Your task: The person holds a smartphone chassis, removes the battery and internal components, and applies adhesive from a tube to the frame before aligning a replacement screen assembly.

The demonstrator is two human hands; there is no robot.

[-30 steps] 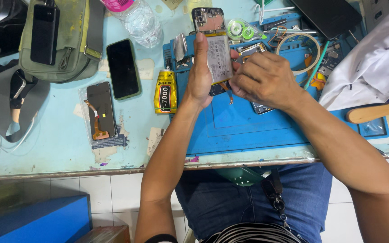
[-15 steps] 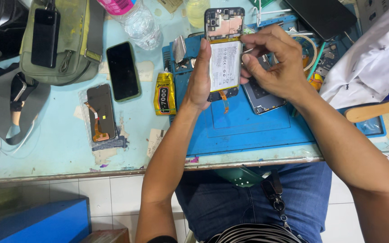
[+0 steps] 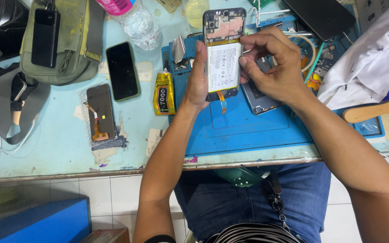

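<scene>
From the head camera we see an opened smartphone [image 3: 223, 53] with its back cover off, held above the blue work mat [image 3: 248, 126]. Its long axis runs nearly straight away from us, camera end farthest, and the bare inside faces up. A white battery [image 3: 223, 66] fills its middle, and an orange flex ribbon [image 3: 222, 101] hangs from its near end.

The left hand [image 3: 197, 80] wraps the phone's left edge and underside, fingers closed around it; most of those fingers are hidden behind the body. The right hand [image 3: 273, 67] pinches the phone's right edge, thumb pressing at the battery's side and fingers curled over the top corner. What lies under the fingertips we cannot make out.

On the table [image 3: 59, 148] we count two more phones lying flat: a dark one in a green case [image 3: 122, 71] and, nearer us, a screen panel with an orange flex [image 3: 101, 112]. One yellow glue tube [image 3: 163, 93] lies just beside the mat's left edge. A clear plastic bottle [image 3: 133, 21] is cut off at the top, and a green bag [image 3: 64, 40] carries another dark device [image 3: 46, 30]. A grey back cover [image 3: 260, 98] is half hidden beneath the right hand.
</scene>
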